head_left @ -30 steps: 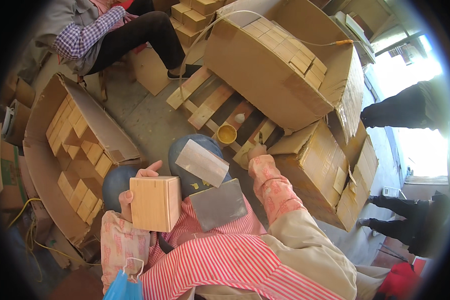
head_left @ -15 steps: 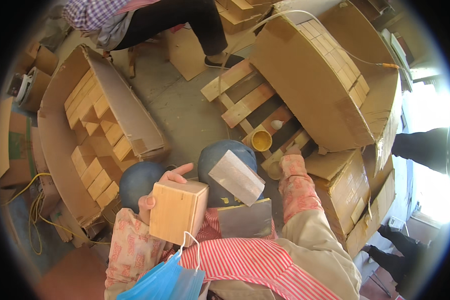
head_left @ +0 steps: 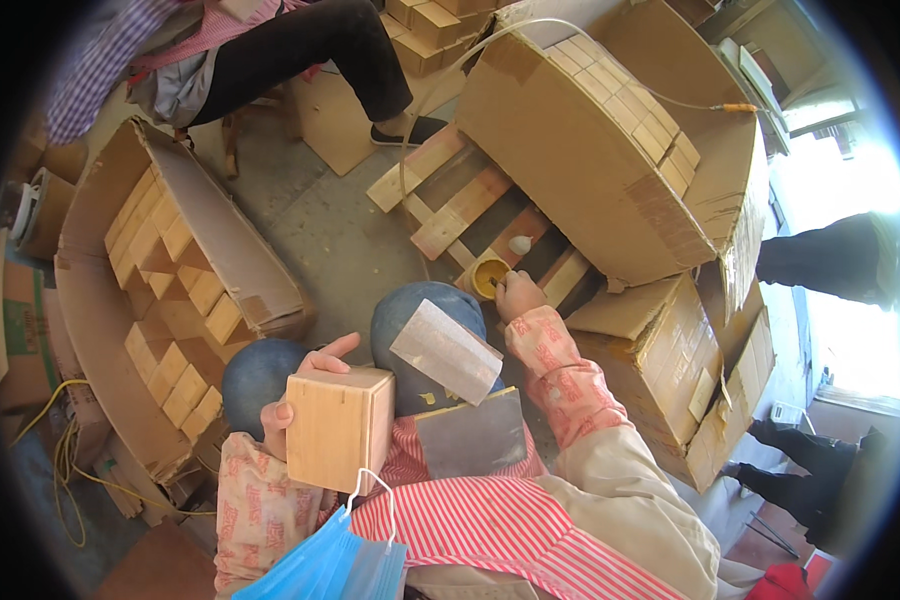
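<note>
Pink-patterned sleeve covers (head_left: 562,375), red-striped apron (head_left: 470,525)

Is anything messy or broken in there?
Yes. The low carton on the right looks torn, with ragged edges. Yellow smears also mark the person's right trouser leg, which looks odd on blue; maybe they came from the yellow-stained cup.

Workshop, large cardboard cartons (head_left: 560,170) packed with wooden blocks (head_left: 620,97), slatted pallet (head_left: 462,212), grey floor (head_left: 335,235), seated co-worker (head_left: 305,65)

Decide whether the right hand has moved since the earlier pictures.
Yes: judged against the wooden pallet, the right hand has moved leftward, closer to the yellow-filled cup.
</note>
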Tool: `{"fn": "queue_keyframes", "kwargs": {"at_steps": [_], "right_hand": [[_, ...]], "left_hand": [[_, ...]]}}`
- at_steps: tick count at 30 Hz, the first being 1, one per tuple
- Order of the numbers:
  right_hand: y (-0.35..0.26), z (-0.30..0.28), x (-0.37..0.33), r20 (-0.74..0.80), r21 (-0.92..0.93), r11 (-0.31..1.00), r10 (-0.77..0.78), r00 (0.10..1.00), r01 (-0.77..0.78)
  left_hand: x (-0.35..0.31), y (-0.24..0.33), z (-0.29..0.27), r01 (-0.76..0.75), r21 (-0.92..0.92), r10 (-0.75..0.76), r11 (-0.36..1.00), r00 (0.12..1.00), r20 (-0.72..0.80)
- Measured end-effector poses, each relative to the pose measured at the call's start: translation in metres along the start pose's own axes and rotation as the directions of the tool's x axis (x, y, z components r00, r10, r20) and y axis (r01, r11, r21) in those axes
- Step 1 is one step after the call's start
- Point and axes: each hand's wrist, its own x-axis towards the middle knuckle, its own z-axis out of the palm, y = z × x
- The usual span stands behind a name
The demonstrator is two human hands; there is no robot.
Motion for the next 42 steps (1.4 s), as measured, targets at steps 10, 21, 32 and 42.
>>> {"fn": "queue_keyframes", "kwargs": {"at_steps": [10,21,32,42], "right_hand": [[0.028,0.023,0.023,0.069,0.375,0.91,0.164,0.984,-0.178],[-0.002,-0.089,-0.032,0.267,0.839,0.476,0.06,0.962,-0.263],[-0.122,-0.218,-0.157,-0.034,0.839,0.458,-0.497,0.867,0.296],[-0.169,-0.209,-0.18,-0.221,0.559,0.506,-0.673,0.706,0.657]], "left_hand": [[0.002,0.003,-0.002,-0.011,-0.001,0.011,1.0,0.998,0.055],[-0.002,0.004,0.011,-0.061,0.057,0.06,0.997,0.998,0.018],[-0.007,-0.003,0.02,-0.093,0.084,0.091,0.992,0.995,0.027],[-0.008,-0.008,0.014,-0.114,0.151,0.108,0.982,0.993,0.051]]}}
